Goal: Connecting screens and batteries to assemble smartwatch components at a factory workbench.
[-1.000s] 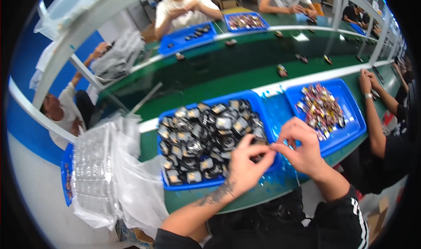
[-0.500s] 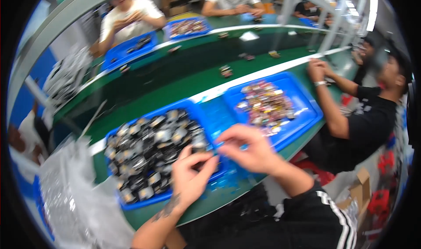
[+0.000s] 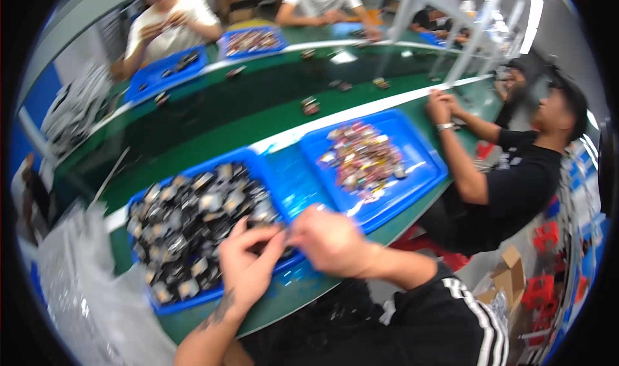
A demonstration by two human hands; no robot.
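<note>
My left hand (image 3: 245,266) and my right hand (image 3: 329,240) meet over the near right corner of a blue tray (image 3: 145,201) heaped with small black and silver parts (image 3: 193,217). The fingertips of both hands pinch together at one small dark part; motion blur hides its shape. A second blue tray (image 3: 419,150) to the right holds a pile of small mixed-colour parts (image 3: 364,156). My forearms come in from the lower edge, the right in a black sleeve with white stripes.
A green conveyor belt (image 3: 245,118) runs behind the trays with a few small items on it. A person in black (image 3: 516,172) works at my right, and others sit across the belt with blue trays. Clear plastic bags (image 3: 84,301) lie at lower left. Cardboard boxes stand on the floor at right.
The view has swung to the right, so the trays sit further left and the person in black shows more. My hands stay together at the dark tray's corner.
</note>
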